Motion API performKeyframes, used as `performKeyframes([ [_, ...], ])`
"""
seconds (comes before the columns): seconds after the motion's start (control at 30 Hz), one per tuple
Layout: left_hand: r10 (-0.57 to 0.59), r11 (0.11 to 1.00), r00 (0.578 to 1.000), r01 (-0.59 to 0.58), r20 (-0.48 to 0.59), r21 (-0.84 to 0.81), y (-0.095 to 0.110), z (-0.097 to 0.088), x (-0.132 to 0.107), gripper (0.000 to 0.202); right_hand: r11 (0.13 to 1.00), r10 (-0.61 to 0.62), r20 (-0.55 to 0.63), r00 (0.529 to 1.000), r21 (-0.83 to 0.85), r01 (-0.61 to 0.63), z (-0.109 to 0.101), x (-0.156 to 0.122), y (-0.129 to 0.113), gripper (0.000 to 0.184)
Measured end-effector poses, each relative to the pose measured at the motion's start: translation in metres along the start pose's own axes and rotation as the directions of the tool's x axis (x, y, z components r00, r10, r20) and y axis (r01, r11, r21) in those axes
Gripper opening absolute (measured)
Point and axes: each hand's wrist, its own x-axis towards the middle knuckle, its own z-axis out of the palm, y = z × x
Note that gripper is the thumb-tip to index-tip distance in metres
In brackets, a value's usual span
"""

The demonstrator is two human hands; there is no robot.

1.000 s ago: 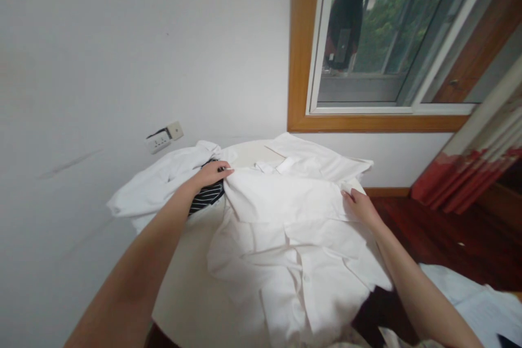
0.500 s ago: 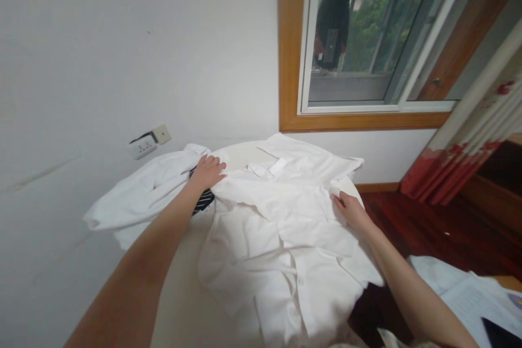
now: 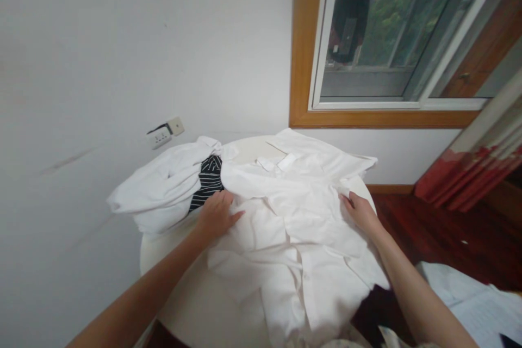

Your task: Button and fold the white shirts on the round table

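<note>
A white shirt lies spread over a round white table, its collar toward the wall. My left hand lies flat on the shirt's left side, fingers stretched out. My right hand rests at the shirt's right edge, its fingers on the cloth near a small fold. A black-and-white striped garment sits just beyond my left hand, tucked into a bundle of white cloth.
A wall socket is on the white wall behind the table. A wood-framed window is at the upper right, with a red and cream curtain beside it. Dark wooden floor and pale papers are at the lower right.
My left hand has come back from the shirt's far shoulder, near the striped garment, to its left side closer to me. The right hand has barely moved.
</note>
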Motion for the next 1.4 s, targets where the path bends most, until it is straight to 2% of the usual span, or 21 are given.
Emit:
performKeyframes([
  [0.13, -0.062, 0.995, 0.998, 0.061, 0.013, 0.074, 0.000, 0.001, 0.008, 0.020, 1.000, -0.011, 0.010, 1.000, 0.012, 0.011, 0.001, -0.003, -0.001, 0.034],
  [0.3, -0.048, 0.989, 0.999, 0.046, 0.015, 0.142, -0.019, -0.009, 0.008, 0.031, 0.999, -0.003, -0.012, 1.000, 0.039, 0.004, -0.003, -0.005, -0.002, 0.034],
  [0.4, 0.019, 0.991, 1.000, -0.019, 0.002, 0.131, -0.032, -0.008, 0.000, 0.034, 0.999, 0.017, -0.033, 0.999, 0.032, -0.015, -0.002, -0.004, -0.001, 0.034],
  [0.53, 0.174, 0.979, 0.982, -0.181, 0.079, 0.092, -0.036, 0.001, -0.010, 0.042, 1.000, 0.026, -0.038, 0.999, 0.008, -0.026, 0.001, -0.001, -0.001, 0.036],
  [0.7, 0.180, 0.977, 0.962, -0.199, 0.205, 0.073, -0.036, 0.006, -0.010, 0.047, 1.000, 0.001, -0.016, 1.000, 0.004, -0.001, -0.004, 0.004, -0.001, 0.039],
  [0.8, 0.221, 0.969, 0.928, -0.245, 0.300, 0.043, -0.042, -0.004, 0.001, 0.050, 1.000, 0.004, 0.031, 1.000, -0.016, -0.003, -0.008, 0.003, -0.001, 0.041],
  [0.87, 0.250, 0.964, 0.912, -0.266, 0.325, 0.007, -0.046, -0.013, 0.016, 0.047, 1.000, 0.008, 0.050, 0.999, -0.015, -0.007, -0.008, 0.001, -0.001, 0.039],
  [0.9, 0.246, 0.966, 0.919, -0.257, 0.308, -0.004, -0.046, -0.017, 0.026, 0.044, 1.000, 0.007, 0.053, 0.999, -0.010, -0.007, -0.007, 0.000, -0.001, 0.039],
  [0.97, 0.184, 0.982, 0.958, -0.188, 0.220, -0.001, -0.042, -0.018, 0.049, 0.039, 1.000, -0.006, 0.060, 0.998, 0.005, 0.006, -0.005, -0.002, -0.001, 0.039],
  [1.03, 0.091, 0.996, 0.987, -0.094, 0.136, 0.011, -0.034, -0.010, 0.068, 0.040, 0.999, -0.033, 0.069, 0.997, 0.028, 0.031, -0.003, -0.003, 0.000, 0.039],
  [1.13, 0.036, 0.998, 0.998, -0.038, 0.047, 0.055, -0.026, 0.019, 0.082, 0.043, 0.998, -0.057, 0.067, 0.996, 0.042, 0.054, 0.000, -0.004, 0.002, 0.038],
  [1.3, -0.061, 0.998, 0.993, 0.063, -0.099, 0.017, -0.036, 0.072, 0.077, 0.052, 0.997, -0.016, 0.076, 0.997, -0.076, 0.022, 0.003, -0.006, 0.002, 0.036],
  [1.4, -0.085, 0.996, 0.990, 0.085, -0.108, -0.008, -0.046, 0.086, 0.074, 0.056, 0.989, 0.004, 0.094, 0.996, -0.148, 0.010, 0.006, -0.009, 0.000, 0.034],
])
